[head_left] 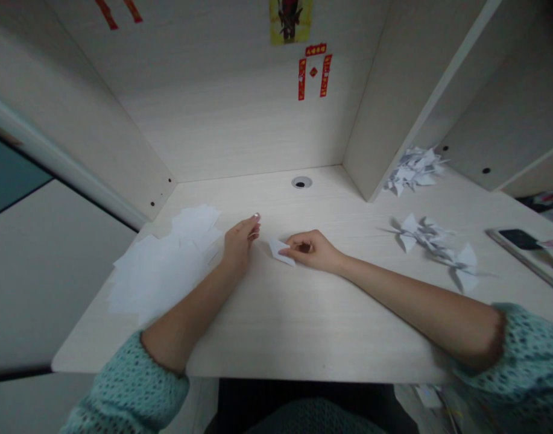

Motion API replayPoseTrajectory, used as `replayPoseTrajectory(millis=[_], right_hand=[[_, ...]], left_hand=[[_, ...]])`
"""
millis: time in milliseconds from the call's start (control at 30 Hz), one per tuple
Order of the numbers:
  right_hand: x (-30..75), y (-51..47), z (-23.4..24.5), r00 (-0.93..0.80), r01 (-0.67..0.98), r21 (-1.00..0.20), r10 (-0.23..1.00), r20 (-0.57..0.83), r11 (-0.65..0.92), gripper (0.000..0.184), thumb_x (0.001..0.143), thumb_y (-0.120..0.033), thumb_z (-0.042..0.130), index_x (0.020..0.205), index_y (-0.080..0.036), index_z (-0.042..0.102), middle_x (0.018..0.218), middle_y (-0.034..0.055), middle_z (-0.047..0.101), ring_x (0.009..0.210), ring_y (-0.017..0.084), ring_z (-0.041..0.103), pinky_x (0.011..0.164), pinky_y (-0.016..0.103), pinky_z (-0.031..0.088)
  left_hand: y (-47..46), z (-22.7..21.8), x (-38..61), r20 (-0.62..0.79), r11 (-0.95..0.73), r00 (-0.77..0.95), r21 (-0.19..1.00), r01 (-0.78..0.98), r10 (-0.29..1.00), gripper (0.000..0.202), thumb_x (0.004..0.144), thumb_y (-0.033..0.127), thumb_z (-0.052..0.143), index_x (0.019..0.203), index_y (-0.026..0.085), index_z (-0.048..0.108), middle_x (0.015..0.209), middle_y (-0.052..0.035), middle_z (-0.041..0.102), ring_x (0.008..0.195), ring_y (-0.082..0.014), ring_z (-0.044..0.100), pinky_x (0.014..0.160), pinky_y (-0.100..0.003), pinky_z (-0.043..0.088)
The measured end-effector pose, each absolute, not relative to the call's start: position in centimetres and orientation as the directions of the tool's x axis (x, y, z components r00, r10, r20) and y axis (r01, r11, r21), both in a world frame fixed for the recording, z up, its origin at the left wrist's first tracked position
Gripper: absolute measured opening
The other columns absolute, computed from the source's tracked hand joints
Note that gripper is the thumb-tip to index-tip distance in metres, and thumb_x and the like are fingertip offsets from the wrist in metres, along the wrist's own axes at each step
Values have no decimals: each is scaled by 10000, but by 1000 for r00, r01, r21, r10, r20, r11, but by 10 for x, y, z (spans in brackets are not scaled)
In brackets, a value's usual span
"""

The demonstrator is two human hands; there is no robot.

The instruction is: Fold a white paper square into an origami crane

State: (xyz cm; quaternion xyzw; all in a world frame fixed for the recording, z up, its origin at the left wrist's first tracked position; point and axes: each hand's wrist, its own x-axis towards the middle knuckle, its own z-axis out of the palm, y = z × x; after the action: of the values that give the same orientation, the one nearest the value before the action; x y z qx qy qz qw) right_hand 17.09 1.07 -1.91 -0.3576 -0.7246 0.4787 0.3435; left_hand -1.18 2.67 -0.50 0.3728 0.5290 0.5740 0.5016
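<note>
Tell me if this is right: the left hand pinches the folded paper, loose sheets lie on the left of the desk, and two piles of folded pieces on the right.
No: in the head view, the right hand pinches the folded paper; the left hand is apart from it. The rest stands: loose sheets left, two piles of folded pieces right.

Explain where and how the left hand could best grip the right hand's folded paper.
Probably pinch the folded paper at its free left end, bringing the left hand in from the left: it looks thin, and the right hand holds it from the right.
</note>
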Motion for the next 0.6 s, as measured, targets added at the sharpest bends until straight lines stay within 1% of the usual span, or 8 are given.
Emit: replayPoseTrajectory(millis=[67,133,200,267,333,400,500,600], right_hand=[[171,10,-19,-499,186,-942,853,154,279,398,766,-514,601,616,-148,557,543,-33,420,504,76,335,480,229,250],[171,11,-19,-461,169,-953,875,147,250,400,768,-524,591,630,-151,554,540,-35,419,501,76,329,475,228,244],[171,12,-19,-439,160,-960,888,139,229,405,771,-534,581,642,-151,555,536,-34,425,497,77,326,470,228,240],[170,12,-20,-437,158,-961,889,136,225,406,771,-534,581,647,-149,558,540,-29,437,502,80,338,471,227,244],[170,12,-20,-442,156,-963,887,132,221,400,768,-528,588,651,-147,562,549,-25,447,510,82,351,474,226,248],[169,12,-20,-443,149,-965,887,129,215,393,764,-520,597,651,-145,565,552,-26,445,512,81,352,477,226,247],[169,12,-18,-446,141,-965,884,138,222,389,761,-511,607,634,-147,558,543,-33,431,507,77,342,479,228,243],[169,12,-17,-458,131,-965,877,146,229,394,755,-513,613,617,-150,551,537,-38,423,502,75,340,478,229,243]], left_hand=[[30,-6,-14,-111,66,-227,979,-195,968,337,627,460,731,737,146,678,732,-32,624,659,-99,546,626,-213,432],[28,-8,-13,-31,7,-198,993,-120,980,358,664,490,694,782,152,690,757,-41,643,691,-114,566,637,-217,439],[22,-8,-9,40,-43,-122,999,-25,992,388,727,525,620,807,155,710,769,-52,665,707,-128,579,649,-232,441],[17,-8,-6,79,-78,-19,996,53,997,344,724,480,644,855,173,727,774,-36,684,711,-133,582,672,-244,439],[13,-7,-3,100,-100,14,991,88,995,280,702,438,678,764,170,730,739,-25,685,716,-142,580,700,-256,436],[12,-6,-2,104,-103,-2,991,90,995,242,689,412,695,686,170,720,698,-16,676,708,-144,573,713,-264,431],[12,-5,-3,87,-85,-41,995,56,995,230,693,404,685,663,178,715,668,-8,663,700,-143,562,709,-266,425],[11,-5,-3,77,-75,-47,997,27,996,241,697,412,672,659,178,714,682,-14,665,718,-150,561,720,-271,430]])
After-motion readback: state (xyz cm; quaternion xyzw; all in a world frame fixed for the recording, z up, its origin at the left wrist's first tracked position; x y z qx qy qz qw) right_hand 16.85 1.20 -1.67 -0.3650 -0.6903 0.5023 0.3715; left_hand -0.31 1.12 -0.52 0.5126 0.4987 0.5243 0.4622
